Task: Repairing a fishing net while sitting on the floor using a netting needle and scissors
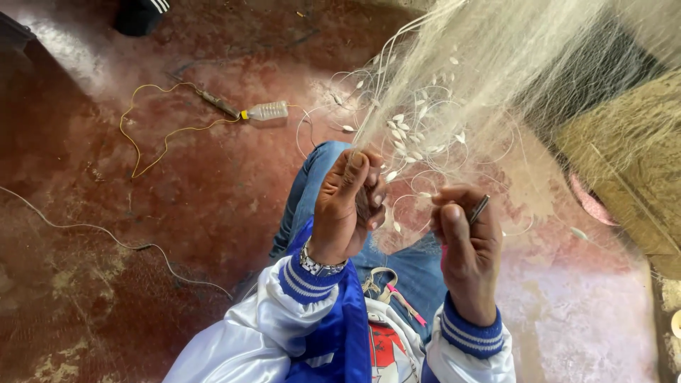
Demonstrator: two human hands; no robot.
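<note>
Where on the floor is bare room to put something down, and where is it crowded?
Bare red floor lies between the yellow cord and the thin grey cord. Another pale patch lies right of the right hand. Around the left hand it is crowded: the fishing net with small white floats hangs there.

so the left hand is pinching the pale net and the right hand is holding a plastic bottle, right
Not quite. The left hand does pinch the pale net, but the right hand holds a thin dark tool, not a plastic bottle. The plastic bottle lies on the red floor, tied to a yellow cord. The head view shows this.
</note>
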